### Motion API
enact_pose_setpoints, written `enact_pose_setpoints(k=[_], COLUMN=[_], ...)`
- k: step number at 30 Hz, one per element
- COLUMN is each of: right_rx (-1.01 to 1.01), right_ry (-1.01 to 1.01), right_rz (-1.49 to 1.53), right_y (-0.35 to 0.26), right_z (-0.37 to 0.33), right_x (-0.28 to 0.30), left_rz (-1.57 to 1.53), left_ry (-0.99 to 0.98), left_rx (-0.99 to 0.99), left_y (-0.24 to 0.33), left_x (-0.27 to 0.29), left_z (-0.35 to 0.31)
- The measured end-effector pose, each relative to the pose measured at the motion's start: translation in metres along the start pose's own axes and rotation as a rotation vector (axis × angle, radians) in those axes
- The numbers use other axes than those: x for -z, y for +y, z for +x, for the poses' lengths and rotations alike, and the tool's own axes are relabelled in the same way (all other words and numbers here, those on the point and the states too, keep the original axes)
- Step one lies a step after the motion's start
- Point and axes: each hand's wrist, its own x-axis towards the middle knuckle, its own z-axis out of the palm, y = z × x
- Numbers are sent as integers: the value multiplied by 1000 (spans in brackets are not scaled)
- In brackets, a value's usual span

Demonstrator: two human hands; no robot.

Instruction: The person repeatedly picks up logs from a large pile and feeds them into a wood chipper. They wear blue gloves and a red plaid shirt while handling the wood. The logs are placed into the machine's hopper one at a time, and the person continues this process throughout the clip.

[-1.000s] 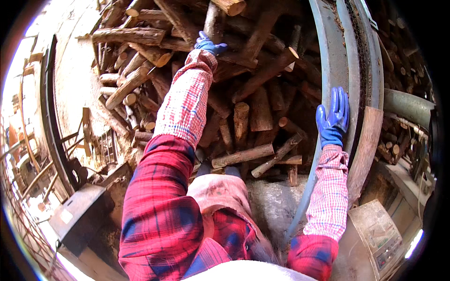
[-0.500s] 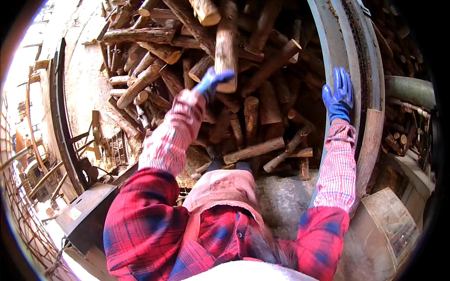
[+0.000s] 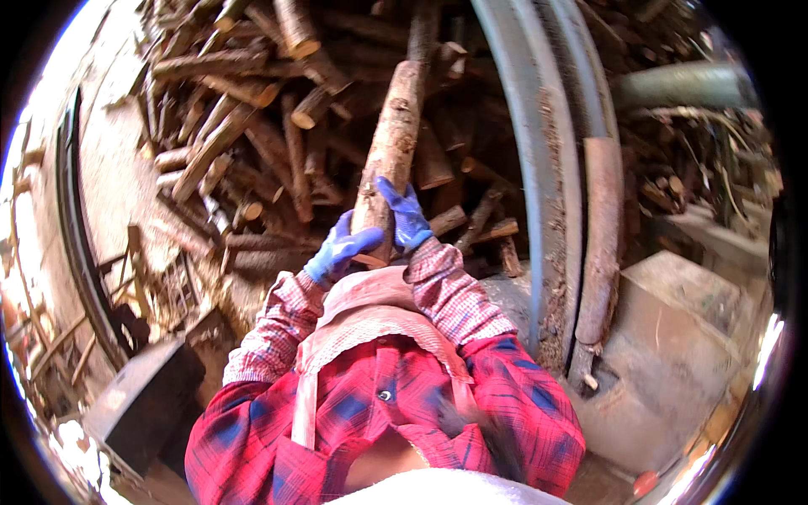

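Note:
A long bark-covered log [image 3: 391,135] points away from me in front of my apron, its near end tilted toward my body. My left hand [image 3: 339,250], in a blue glove, grips the near end from the left, with the thumb across it. On the right side of the same log, a little farther up, is my right hand [image 3: 406,217], also blue-gloved, its thumb lying on the bark. Most fingers of both hands are hidden behind the wood.
Beyond my hands lies a heap of cut logs [image 3: 227,139]. On my right runs a blue-grey metal trough [image 3: 526,126], with another log [image 3: 599,244] along it. A box-like machine housing [image 3: 673,337] stands at the right, a dark metal box [image 3: 143,404] at the lower left.
My right hand has left the metal trough and come to the log. My left hand has drawn nearer my body, and the log now lies between both hands. The view has turned rightward.

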Motion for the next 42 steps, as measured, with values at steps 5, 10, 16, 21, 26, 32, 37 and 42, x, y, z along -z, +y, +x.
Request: enact_pose_setpoints(k=[5, 10, 16, 21, 26, 32, 37, 42], right_rx=[533, 1063, 1376, 418, 412, 1482, 1324, 1279], right_ry=[21, 158, 373, 757, 835, 200, 300, 438], right_rz=[-295, -472, -1102, -1873, -1857, -1815, -2148, -2228], right_y=[-112, -233, -422, -396, -377, -323, -299, -294], right_z=[-18, 1, 26, 29, 18, 87, 185, 190], right_x=[-6, 18, 122, 234, 223, 101, 101, 103], left_rz=[395, 835, 1122, 1273, 1169, 1298, 1171, 923], left_ry=[68, -88, -334, -116, 221, 255, 678, 1043], left_rx=[-231, -882, -875, -354, 126, 447, 202, -93], left_y=[34, 99, 126, 78, 30, 27, 97, 206], left_x=[-49, -144, -188, -84, 48, 144, 243, 261], left_z=[52, 114, 142, 145, 81, 123, 232, 329])
